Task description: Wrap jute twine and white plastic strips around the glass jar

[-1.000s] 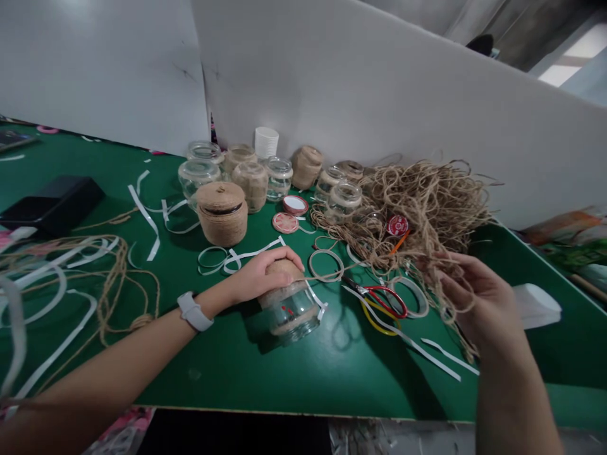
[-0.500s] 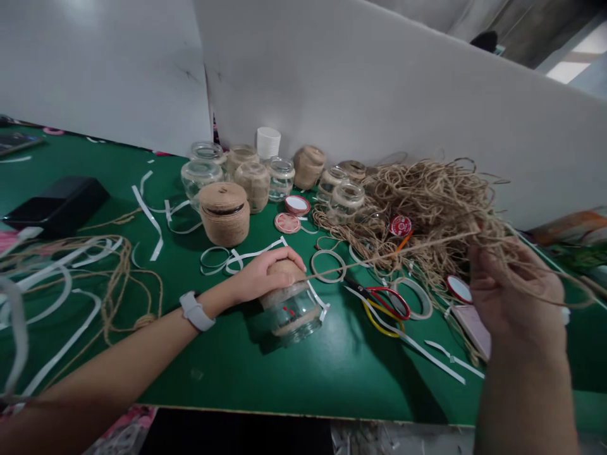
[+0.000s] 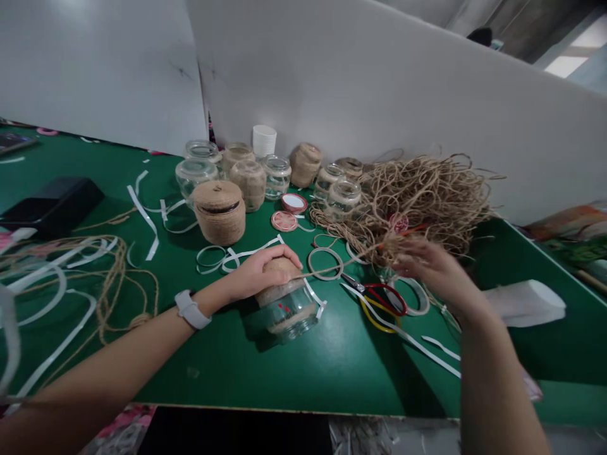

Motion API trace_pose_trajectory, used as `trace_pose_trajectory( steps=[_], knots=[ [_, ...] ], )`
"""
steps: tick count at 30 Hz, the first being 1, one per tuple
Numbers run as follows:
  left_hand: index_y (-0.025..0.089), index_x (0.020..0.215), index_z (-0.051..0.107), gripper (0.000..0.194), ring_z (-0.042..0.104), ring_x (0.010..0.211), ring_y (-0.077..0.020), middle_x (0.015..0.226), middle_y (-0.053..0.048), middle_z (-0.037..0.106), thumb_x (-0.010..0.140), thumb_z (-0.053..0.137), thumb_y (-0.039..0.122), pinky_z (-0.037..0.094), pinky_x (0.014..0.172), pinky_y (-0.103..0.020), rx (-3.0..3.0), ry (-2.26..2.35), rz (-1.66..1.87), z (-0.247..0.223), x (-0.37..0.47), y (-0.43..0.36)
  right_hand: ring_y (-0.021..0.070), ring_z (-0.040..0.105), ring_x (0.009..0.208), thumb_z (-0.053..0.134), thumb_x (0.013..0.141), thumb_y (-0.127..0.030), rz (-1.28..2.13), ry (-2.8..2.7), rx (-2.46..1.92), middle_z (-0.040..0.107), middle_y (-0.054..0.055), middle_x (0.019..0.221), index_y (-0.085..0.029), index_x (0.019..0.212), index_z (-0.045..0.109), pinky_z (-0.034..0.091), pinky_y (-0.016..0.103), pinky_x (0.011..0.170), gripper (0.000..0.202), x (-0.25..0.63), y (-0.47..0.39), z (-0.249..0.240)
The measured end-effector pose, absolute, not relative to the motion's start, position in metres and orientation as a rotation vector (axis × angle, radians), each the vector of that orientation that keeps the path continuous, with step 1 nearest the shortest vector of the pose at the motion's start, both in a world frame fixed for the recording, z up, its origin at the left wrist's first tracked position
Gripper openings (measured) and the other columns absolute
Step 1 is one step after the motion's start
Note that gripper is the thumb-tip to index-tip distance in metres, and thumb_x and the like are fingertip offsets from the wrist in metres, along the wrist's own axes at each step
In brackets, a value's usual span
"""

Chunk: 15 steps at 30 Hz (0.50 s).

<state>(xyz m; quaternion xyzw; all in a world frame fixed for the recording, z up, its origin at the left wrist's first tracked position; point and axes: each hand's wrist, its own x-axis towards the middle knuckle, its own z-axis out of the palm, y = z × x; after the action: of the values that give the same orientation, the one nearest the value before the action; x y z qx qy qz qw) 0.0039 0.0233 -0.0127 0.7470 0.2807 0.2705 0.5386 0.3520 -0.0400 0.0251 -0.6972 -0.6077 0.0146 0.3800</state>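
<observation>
My left hand (image 3: 263, 275) is wrapped round a glass jar (image 3: 290, 311) lying tilted on the green table, its mouth toward me. Twine covers the jar's upper end, under my fingers. From there a strand of jute twine (image 3: 332, 273) runs rightward, fairly straight, to my right hand (image 3: 420, 259), whose fingers are closed round it over the twine heap's front edge. A big tangled heap of twine (image 3: 427, 196) lies behind that hand. Below the strand are scissors (image 3: 379, 306) with red and yellow handles, partly over a roll of tape (image 3: 417, 297).
A twine-covered lidded jar (image 3: 219, 215) stands left of centre, with several bare and wrapped jars behind it. White strips (image 3: 147, 221) and loose twine (image 3: 109, 284) lie at left, near a black box-shaped device (image 3: 52, 202). A grey-white partition (image 3: 332, 76) bounds the back.
My right hand has moved left and inward, toward the jar, shortening the strand between my hands. A white cup-like object at right is now uncovered. My left hand stays on the jar.
</observation>
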Motion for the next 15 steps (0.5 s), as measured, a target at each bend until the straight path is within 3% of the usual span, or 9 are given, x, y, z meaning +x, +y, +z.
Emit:
trace_pose_trajectory(
  steps=[2,6,9,12,15],
  knots=[
    [0.020,0.098,0.063,0.028,0.059,0.102,-0.0269,0.104,-0.005,0.064,0.073,0.060,0.032,0.044,0.094,-0.042,1.778,0.664,0.642,-0.013,0.004,0.024,0.0248,0.070,0.072,0.065,0.073,-0.022,0.243,-1.790,-1.865,0.075,0.009,0.083,-0.022,0.079,0.072,0.055,0.038,0.068,0.009,0.344,-0.039,0.021],
    [0.019,0.099,0.064,0.029,0.059,0.102,-0.0275,0.104,-0.005,0.064,0.073,0.060,0.033,0.044,0.093,-0.042,1.778,0.665,0.638,-0.013,0.003,0.024,0.0251,0.069,0.073,0.054,0.085,-0.024,-0.158,-1.648,-1.897,0.074,0.013,0.089,-0.017,0.093,0.071,0.054,0.040,0.072,0.020,0.306,-0.045,0.026],
    [0.019,0.099,0.064,0.030,0.060,0.102,-0.0278,0.104,-0.006,0.064,0.074,0.059,0.034,0.044,0.094,-0.043,1.790,0.672,0.642,-0.013,0.004,0.024,0.0224,0.070,0.082,0.054,0.094,-0.035,0.233,-1.863,-1.589,0.075,0.009,0.101,-0.021,0.108,0.068,0.054,0.035,0.075,0.024,0.263,-0.046,0.030],
    [0.019,0.101,0.063,0.031,0.060,0.102,-0.0275,0.104,-0.005,0.064,0.074,0.059,0.035,0.043,0.094,-0.042,1.798,0.665,0.644,-0.013,0.004,0.024,0.0220,0.068,0.098,0.050,0.099,-0.033,0.492,-2.049,-1.326,0.075,0.007,0.102,-0.022,0.101,0.068,0.051,0.034,0.087,0.020,0.229,-0.042,0.022],
    [0.019,0.100,0.063,0.031,0.060,0.101,-0.0267,0.102,-0.004,0.065,0.074,0.060,0.035,0.044,0.094,-0.040,1.799,0.672,0.644,-0.012,0.004,0.023,0.0199,0.063,0.078,0.056,0.096,-0.037,0.443,-2.053,-1.281,0.068,0.003,0.076,-0.021,0.082,0.065,0.048,0.034,0.083,0.023,0.214,-0.037,0.007]
  ],
)
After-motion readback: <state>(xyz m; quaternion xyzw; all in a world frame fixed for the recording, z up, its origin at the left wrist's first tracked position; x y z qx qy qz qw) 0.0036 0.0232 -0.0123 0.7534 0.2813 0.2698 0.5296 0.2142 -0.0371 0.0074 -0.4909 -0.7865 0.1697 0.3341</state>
